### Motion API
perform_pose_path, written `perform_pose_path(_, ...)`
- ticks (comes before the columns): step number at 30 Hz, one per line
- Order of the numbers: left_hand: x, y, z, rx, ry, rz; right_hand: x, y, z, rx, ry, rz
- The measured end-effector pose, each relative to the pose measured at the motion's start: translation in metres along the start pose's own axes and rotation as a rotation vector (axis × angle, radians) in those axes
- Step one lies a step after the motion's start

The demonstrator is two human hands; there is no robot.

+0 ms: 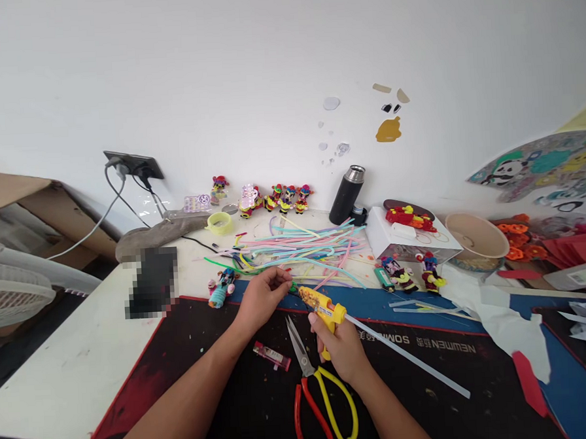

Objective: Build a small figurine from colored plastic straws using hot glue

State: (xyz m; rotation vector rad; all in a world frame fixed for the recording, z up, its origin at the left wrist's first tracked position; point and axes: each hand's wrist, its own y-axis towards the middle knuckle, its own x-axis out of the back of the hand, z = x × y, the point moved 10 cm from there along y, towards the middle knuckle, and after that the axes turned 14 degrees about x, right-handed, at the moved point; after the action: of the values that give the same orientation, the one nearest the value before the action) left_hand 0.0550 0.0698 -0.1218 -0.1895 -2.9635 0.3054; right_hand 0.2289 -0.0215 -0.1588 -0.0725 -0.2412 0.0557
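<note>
My right hand (339, 345) is wrapped round the grip of a yellow hot glue gun (322, 304), whose nozzle points up and left. A long translucent glue stick (408, 355) sticks out of the gun's rear. Just left of the nozzle, my left hand (266, 298) pinches a small green piece (293, 286) between thumb and fingertips; its exact kind is too small to make out. Scissors (308, 376) with one red and one yellow handle lie partly spread beneath the hands. A pink lighter (272, 355) rests to their left.
Pastel pipe cleaners (299, 248) lie in a loose pile behind my hands. A small fuzzy doll (221, 289) is left of them, with more dolls (288, 199) along the wall. A black thermos (347, 194), a white box (409, 239) and a bowl (476, 236) stand behind right.
</note>
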Motion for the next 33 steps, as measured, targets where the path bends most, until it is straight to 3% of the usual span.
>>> perform_pose_path(33, -0.0005, -0.0039, -0.0041, -0.024, 0.008, -0.014, 0.0009, 0.0004, 0.0056, 0.02, -0.027, 0.002)
